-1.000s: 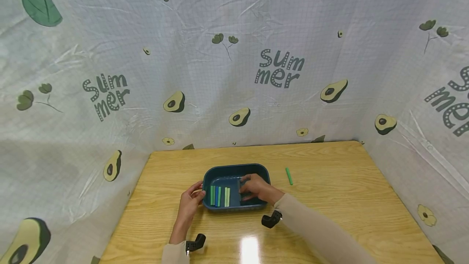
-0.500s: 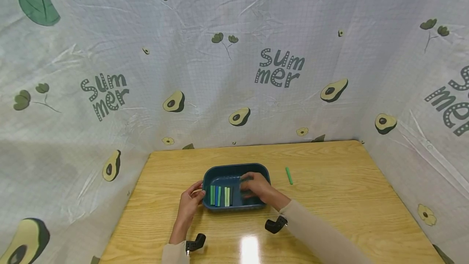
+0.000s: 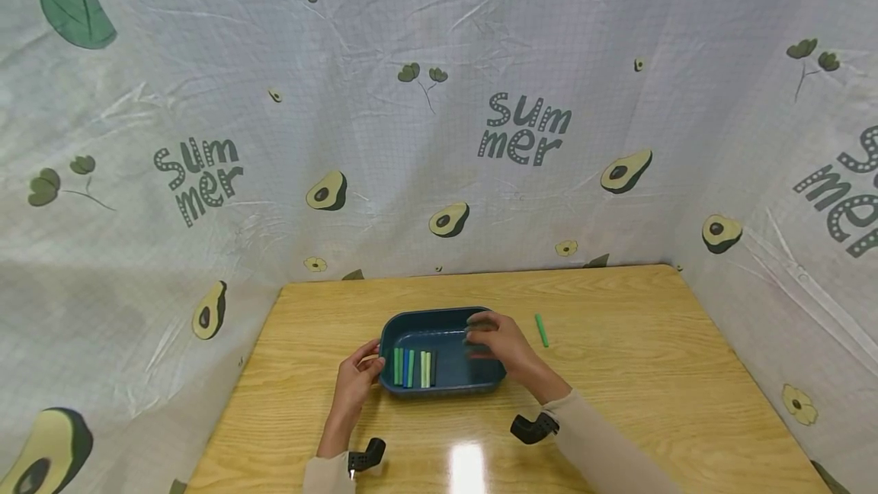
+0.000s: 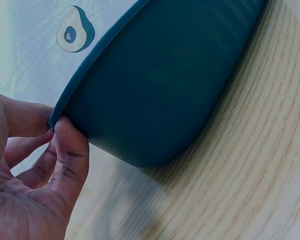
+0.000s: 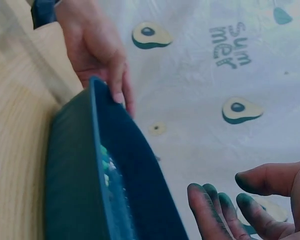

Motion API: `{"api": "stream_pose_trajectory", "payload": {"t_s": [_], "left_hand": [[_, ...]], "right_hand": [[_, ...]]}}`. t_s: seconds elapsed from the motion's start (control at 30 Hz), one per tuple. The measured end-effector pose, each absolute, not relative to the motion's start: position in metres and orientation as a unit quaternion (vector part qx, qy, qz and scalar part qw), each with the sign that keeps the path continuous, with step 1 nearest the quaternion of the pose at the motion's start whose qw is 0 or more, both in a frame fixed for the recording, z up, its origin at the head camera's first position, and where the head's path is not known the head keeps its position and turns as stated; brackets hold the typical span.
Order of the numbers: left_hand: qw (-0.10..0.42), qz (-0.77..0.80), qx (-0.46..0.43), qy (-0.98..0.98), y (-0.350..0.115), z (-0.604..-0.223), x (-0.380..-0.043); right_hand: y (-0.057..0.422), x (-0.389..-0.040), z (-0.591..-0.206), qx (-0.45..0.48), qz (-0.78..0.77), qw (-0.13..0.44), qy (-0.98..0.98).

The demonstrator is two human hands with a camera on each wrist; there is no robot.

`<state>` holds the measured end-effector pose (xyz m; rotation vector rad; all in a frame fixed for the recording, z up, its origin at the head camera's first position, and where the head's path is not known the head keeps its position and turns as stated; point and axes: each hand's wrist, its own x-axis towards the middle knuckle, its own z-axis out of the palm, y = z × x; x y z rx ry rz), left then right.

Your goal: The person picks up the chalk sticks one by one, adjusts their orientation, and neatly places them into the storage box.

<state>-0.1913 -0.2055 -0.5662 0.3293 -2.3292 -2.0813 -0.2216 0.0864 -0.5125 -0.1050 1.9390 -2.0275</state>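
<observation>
A dark blue plastic bin [image 3: 463, 360] stands on the table in the head view. At its left end my left hand [image 3: 355, 381] grips the rim, which the left wrist view shows pinched between thumb and fingers [image 4: 72, 145]. Inside, on the left, coloured sticks lie side by side: green ones [image 3: 398, 367], a blue one [image 3: 406, 369], pale yellow-green ones [image 3: 425, 369] and a dark one [image 3: 434, 369]. My right hand [image 3: 506, 343] hovers over the bin's right end, fingers loosely bent and holding nothing. Dark green smudges cover its fingertips [image 5: 246, 200] in the right wrist view.
One more green stick [image 3: 542, 330] lies on the wooden table [image 3: 617, 357], right of the bin. A white printed sheet [image 3: 384, 143] hangs behind the table and along both sides.
My right hand has drawn back to the right, from the bin's middle to its right end. The dark stick beside the pale ones has come into view. The left hand keeps its place.
</observation>
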Motion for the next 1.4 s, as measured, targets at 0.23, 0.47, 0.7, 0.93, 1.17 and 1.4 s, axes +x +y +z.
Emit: {"api": "stream_pose_trajectory", "payload": {"t_s": [0.23, 0.47, 0.7, 0.93, 1.17, 1.4], "left_hand": [[-0.002, -0.662, 0.103, -0.742, -0.205, -0.565, -0.189], [0.002, -0.664, 0.105, -0.74, -0.205, -0.567, -0.189], [0.002, -0.666, 0.103, -0.738, -0.206, -0.569, -0.191], [0.004, -0.666, 0.101, -0.739, -0.206, -0.569, -0.192], [0.002, -0.667, 0.101, -0.738, -0.205, -0.569, -0.192], [0.002, -0.668, 0.102, -0.737, -0.205, -0.568, -0.192]], "right_hand": [[0.1, -0.219, -0.507, -0.013, -0.715, 0.124, 0.688], [0.119, -0.218, -0.5, -0.004, -0.7, 0.1, 0.707], [0.142, -0.221, -0.495, 0.012, -0.693, 0.069, 0.718], [0.158, -0.223, -0.497, 0.027, -0.683, 0.027, 0.73], [0.168, -0.225, -0.509, 0.047, -0.658, -0.017, 0.751], [0.172, -0.225, -0.529, 0.078, -0.591, -0.083, 0.798]]}}
